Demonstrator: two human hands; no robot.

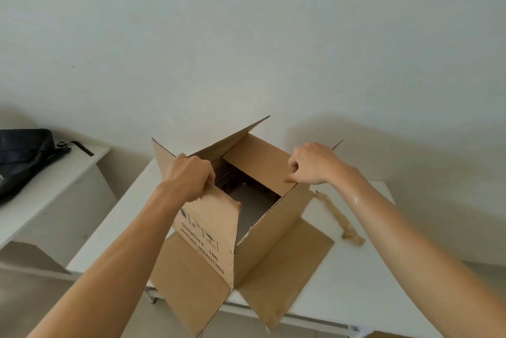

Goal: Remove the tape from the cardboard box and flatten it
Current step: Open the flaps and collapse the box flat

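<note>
The cardboard box [262,228] is standing open-ended on the surface [356,283], a crumpled tape strip [339,220] lying beside it. The left hand [189,176] is gripping one wall's top edge; the right hand [312,164] is pinching the opposite edge. Taping appears removed; flattening is remaining.

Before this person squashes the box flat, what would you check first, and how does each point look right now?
1. Tape off the box: a crumpled tape strip lies on the table; whether any is left on the box cannot tell.
2. Box open through: ok, the table shows through the inside.
3. Left hand gripping a wall edge: ok.
4. Right hand gripping the opposite edge: ok.
5. Flaps loose: ok, the lower ones splay out.
6. Room to fold: cannot tell; the box overhangs the table's near edge.
</note>
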